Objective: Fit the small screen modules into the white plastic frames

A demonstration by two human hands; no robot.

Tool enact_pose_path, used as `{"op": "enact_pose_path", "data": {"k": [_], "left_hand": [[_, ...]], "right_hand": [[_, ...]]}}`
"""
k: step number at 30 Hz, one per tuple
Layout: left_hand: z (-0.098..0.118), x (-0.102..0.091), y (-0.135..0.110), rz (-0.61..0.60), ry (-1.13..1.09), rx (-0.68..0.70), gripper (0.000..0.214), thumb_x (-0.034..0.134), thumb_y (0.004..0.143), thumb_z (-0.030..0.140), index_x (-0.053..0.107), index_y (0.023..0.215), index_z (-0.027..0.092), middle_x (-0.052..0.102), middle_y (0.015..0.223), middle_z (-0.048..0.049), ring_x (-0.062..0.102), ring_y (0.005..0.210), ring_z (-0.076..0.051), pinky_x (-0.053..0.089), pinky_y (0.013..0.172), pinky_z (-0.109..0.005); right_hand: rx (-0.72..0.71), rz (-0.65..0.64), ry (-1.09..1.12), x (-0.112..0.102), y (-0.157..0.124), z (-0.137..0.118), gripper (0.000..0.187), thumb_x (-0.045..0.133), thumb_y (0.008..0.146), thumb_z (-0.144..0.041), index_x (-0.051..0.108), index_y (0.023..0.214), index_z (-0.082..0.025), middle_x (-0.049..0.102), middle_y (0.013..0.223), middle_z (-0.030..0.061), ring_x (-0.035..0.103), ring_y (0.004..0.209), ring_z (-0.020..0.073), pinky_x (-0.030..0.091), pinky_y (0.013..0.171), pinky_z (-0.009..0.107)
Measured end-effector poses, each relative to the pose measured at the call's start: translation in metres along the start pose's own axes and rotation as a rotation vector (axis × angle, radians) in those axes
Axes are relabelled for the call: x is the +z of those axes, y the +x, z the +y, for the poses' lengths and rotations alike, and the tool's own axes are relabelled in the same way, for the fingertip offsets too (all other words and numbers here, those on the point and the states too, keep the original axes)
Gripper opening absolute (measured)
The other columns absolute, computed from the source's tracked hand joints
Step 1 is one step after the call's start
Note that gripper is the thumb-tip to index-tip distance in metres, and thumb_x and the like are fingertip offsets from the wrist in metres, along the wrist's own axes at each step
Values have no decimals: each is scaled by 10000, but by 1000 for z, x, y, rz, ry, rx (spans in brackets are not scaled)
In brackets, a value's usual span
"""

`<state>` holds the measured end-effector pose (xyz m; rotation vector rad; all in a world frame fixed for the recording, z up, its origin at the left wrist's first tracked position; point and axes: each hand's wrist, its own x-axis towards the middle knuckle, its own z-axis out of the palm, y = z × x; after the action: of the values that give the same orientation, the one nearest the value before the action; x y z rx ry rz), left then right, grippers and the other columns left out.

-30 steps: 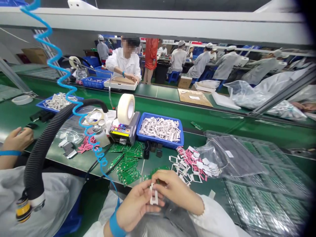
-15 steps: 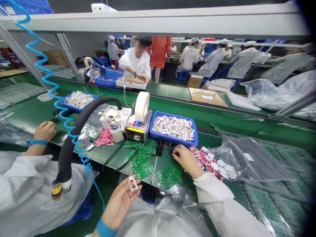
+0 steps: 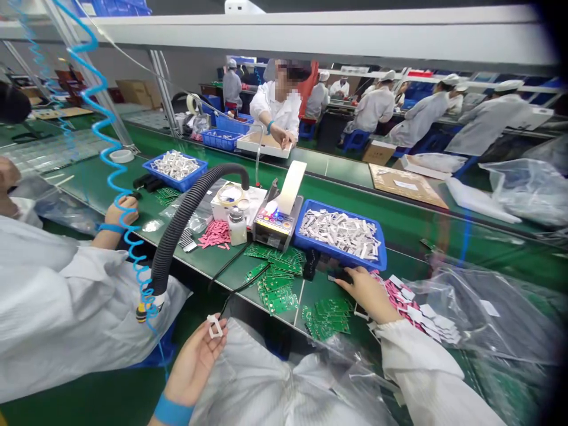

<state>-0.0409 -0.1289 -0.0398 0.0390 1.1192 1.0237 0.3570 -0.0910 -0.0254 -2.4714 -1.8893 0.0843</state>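
Note:
My left hand [image 3: 195, 358] hangs off the bench edge over my lap and pinches a small white plastic frame [image 3: 215, 326] at its fingertips. My right hand [image 3: 364, 291] reaches forward onto the green bench, its fingertips closed on a small black part [image 3: 341, 275] just in front of the blue tray [image 3: 339, 255] of white frames. Green circuit boards [image 3: 326, 316] lie scattered between my hands. A pile of pink and white frames [image 3: 415, 305] lies right of my right hand.
A tape dispenser [image 3: 278, 222] with a white roll stands left of the blue tray. A black corrugated hose [image 3: 186, 216] and blue coiled air line [image 3: 115, 171] hang at left. A co-worker's hand [image 3: 120, 210] rests on the bench at left. Clear plastic bags [image 3: 483, 313] cover the right.
My hands, joined on the white frame a second ago, have parted. The left keeps the frame; the right reached out to the black parts. The view has swung leftward.

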Motion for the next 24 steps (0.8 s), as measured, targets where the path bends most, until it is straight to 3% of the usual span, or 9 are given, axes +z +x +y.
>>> {"op": "enact_pose_path", "data": {"k": [7,9,11,14,17,21,24], "left_hand": [[13,-24,15,-24,-74,36,225,532,800,63,611,1010,77,727,859,-125,696,735,-183,575,659,-288],[27,-37,23,-31,-161,66,205,496,814,53,617,979,76,727,840,-118,692,722,-176,576,653,-289],[45,-50,32,-28,-243,129,210,449,832,43,622,936,100,727,822,-90,688,729,-153,571,671,-268],[71,-66,40,-8,-290,223,267,381,850,30,621,901,135,718,779,-55,681,723,-123,558,685,-235],[86,-73,41,-4,-252,258,248,401,835,19,623,899,108,713,781,-86,687,722,-156,562,666,-266],[84,-81,36,-3,-162,301,217,554,761,10,630,942,104,718,834,-97,693,759,-201,559,660,-294],[80,-93,34,34,-151,359,236,614,742,34,629,957,130,719,832,-70,685,710,-172,537,609,-251]], "right_hand": [[-12,19,-9,-18,-6,-4,276,596,757,-373,652,920,-158,630,989,110,636,779,235,429,613,303],[-61,25,6,-32,-13,-17,265,579,748,-398,636,886,-179,635,957,92,629,748,221,424,603,299],[-201,13,69,-51,-20,-44,251,570,739,-404,612,884,-204,638,907,64,614,758,205,425,632,292],[-606,-57,242,-73,-27,-115,198,593,705,-355,589,835,-205,628,792,31,573,755,189,396,736,317],[-881,-194,358,-70,-29,-212,218,659,643,-364,596,759,-190,622,715,7,555,745,180,329,847,363],[-985,-323,414,-21,-37,-326,281,729,570,-419,607,664,-184,635,671,-16,575,740,173,313,896,381],[-939,-417,448,17,-52,-375,284,705,670,-434,622,725,-168,644,727,-11,595,781,172,358,908,414]]}}
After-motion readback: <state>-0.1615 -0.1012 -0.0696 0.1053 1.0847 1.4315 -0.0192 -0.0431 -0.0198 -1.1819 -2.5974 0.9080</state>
